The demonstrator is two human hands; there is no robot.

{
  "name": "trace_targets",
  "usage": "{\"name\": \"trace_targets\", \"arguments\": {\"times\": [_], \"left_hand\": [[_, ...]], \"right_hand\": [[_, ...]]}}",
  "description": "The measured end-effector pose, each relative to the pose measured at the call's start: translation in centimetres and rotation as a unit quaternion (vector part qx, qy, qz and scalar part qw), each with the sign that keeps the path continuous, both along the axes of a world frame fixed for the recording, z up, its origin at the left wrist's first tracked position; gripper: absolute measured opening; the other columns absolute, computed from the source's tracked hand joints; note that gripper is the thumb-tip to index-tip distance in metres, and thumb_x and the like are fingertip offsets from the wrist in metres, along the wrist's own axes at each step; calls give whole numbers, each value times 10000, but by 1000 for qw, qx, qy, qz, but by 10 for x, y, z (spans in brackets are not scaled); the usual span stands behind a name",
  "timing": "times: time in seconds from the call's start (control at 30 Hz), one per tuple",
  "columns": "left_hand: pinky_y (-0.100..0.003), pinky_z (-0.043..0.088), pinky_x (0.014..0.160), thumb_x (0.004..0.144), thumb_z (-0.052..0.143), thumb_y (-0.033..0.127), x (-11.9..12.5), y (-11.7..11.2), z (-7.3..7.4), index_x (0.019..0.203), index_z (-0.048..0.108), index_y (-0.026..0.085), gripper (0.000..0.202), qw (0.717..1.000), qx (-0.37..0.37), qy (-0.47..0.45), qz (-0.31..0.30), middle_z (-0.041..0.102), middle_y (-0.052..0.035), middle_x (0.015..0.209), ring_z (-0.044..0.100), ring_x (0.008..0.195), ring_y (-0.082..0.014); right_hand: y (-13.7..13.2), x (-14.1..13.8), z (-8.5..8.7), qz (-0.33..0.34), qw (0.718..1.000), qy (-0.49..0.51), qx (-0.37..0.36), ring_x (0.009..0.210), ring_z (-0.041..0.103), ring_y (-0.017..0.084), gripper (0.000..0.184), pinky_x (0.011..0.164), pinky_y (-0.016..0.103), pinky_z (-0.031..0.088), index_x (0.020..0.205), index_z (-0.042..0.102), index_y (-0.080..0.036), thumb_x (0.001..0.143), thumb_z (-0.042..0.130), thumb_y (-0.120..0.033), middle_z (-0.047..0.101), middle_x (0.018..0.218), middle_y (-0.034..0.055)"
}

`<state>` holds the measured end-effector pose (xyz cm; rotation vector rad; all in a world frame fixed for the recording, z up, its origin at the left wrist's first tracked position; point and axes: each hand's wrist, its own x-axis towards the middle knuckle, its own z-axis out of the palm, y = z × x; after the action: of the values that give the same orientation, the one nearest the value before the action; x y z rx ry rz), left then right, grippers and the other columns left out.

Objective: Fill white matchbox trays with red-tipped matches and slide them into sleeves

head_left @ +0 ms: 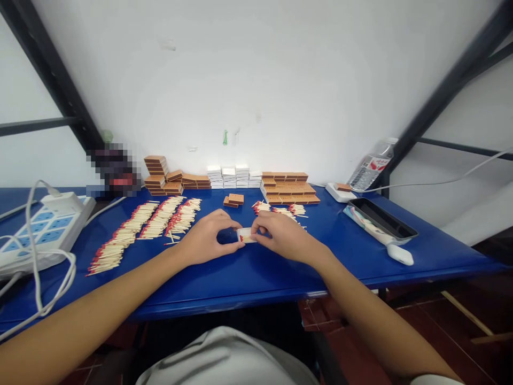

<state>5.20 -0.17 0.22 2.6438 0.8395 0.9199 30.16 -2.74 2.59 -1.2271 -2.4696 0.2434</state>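
Note:
A small white matchbox tray (244, 233) with a few red-tipped matches in it is held low over the blue table. My left hand (208, 235) grips its left end between thumb and forefinger. At its right end, my right hand (278, 232) is closed, fingertips pinched over the tray and the matches. Loose matches (296, 209) lie in small heaps just behind my right hand. Left of my left hand, long rows of matches (128, 235) are spread on the table. Two brown matchboxes (234, 200) lie behind the tray.
Brown matchboxes (288, 190) and white trays (228, 177) stand stacked along the wall. At left are a power strip (44, 227) and white cables. A plastic bottle (371, 166), a phone-like black-topped object (382, 219) and a white earbud case (399, 254) are at right.

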Motion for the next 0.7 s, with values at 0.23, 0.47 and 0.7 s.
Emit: {"name": "trace_targets", "arguments": {"times": [0.23, 0.47, 0.7], "left_hand": [[-369, 559, 883, 897, 772, 473, -1, 0, 0, 1137, 777, 241, 334, 999, -29, 8, 10, 735, -62, 997, 660, 1015, -246], [-365, 561, 883, 904, 760, 482, -1, 0, 1, 1126, 781, 251, 321, 999, -32, 11, 10, 738, -61, 999, 664, 1010, -244], [-376, 565, 878, 897, 769, 472, -1, 1, 0, 1124, 783, 244, 323, 999, -40, 15, 13, 738, -66, 1009, 672, 996, -243]], "right_hand": [[32, 68, 26, -76, 996, 46, 23, 731, 586, 205, 269, 669, 337, 416, 861, 740, -204, 961, 608, -416, 710, 819, 74], [82, 159, 3, -137, 986, 47, -86, 725, 598, 216, 421, 666, 335, 433, 865, 801, -187, 768, 750, -593, 726, 769, 77], [81, 164, -8, -109, 985, 24, -129, 710, 587, 199, 467, 665, 325, 421, 865, 810, -187, 776, 750, -642, 727, 778, 67]]}}
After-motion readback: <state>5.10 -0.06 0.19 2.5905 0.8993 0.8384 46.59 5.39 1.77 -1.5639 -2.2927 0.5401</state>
